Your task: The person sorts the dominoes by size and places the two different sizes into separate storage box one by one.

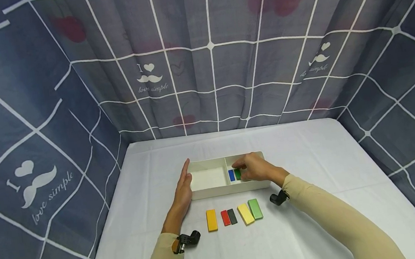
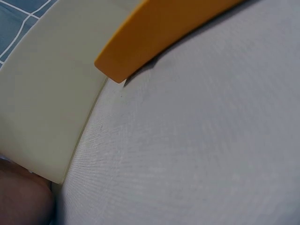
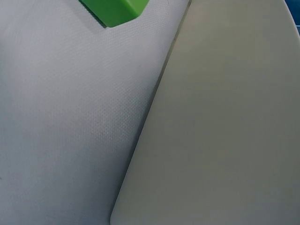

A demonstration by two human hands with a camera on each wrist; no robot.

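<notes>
A cream divided box (image 1: 214, 192) sits on the white-covered table. My left hand (image 1: 182, 195) lies along its left end with straight fingers, the thumb at the rim. My right hand (image 1: 257, 167) reaches over the smaller right compartment with bent fingers, pinching a dark green block (image 1: 238, 174); the hand hides part of that block. Just left of it in the same compartment is a blue block (image 1: 231, 175). The larger left compartment shows only its pale floor. In the left wrist view the box wall (image 2: 51, 93) stands beside an orange-yellow block (image 2: 159, 35).
In front of the box lie an orange-yellow block (image 1: 212, 220), a red block (image 1: 225, 218), a black block (image 1: 232, 216), a lighter yellow block (image 1: 245, 214) and a light green block (image 1: 255, 209). A checked curtain (image 1: 193, 71) surrounds the table's back and sides.
</notes>
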